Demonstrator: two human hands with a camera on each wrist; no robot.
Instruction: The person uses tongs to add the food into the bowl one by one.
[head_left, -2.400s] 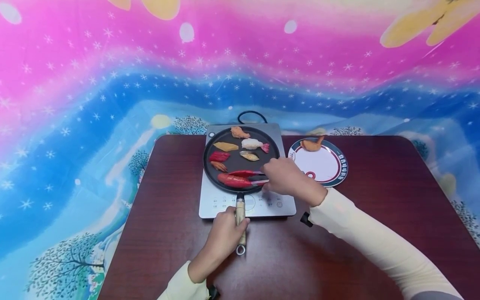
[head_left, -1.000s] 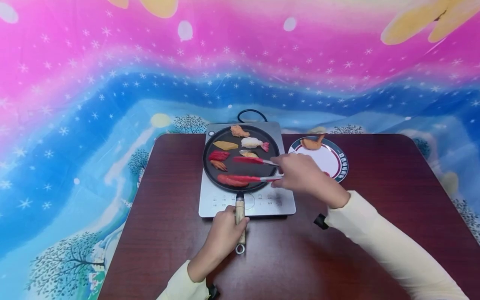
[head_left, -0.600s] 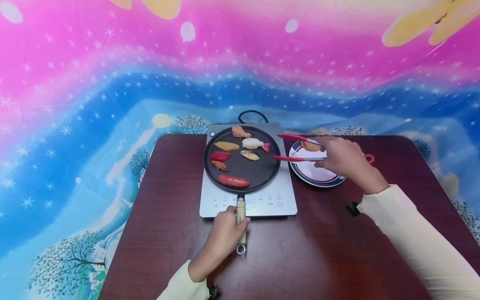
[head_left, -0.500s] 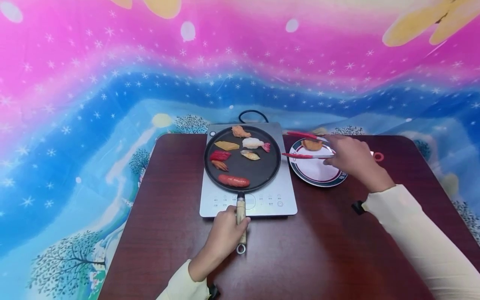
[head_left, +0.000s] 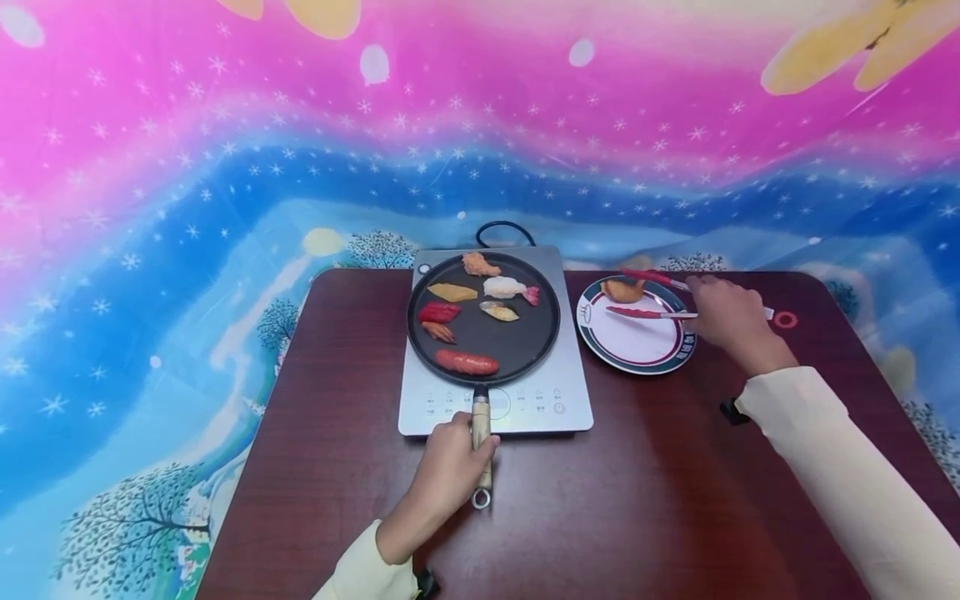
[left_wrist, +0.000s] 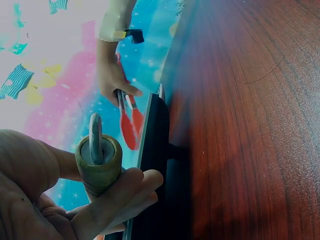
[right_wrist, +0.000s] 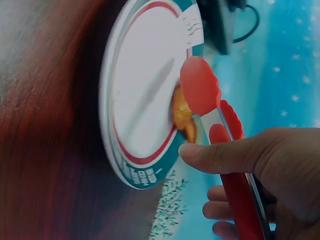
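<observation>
My left hand grips the wooden handle of a round black frying pan; in the left wrist view the fingers curl around the handle's end. In my right hand is a pair of red-tipped tongs, arms spread apart over a white plate with a dark green rim. A brown drumstick-shaped food piece lies at the plate's back edge, between the tong tips in the head view. The right wrist view shows the red tong head overlapping that piece.
The pan sits on a silver induction cooker. In it lie a red sausage, a shrimp sushi, a yellow slice, a fried piece and several other food pieces. A black cable loops behind.
My right hand has carried the tongs from the sausage in the pan rightwards to the plate, their arms spreading. The sausage stays in the pan. My left hand keeps its hold on the handle.
</observation>
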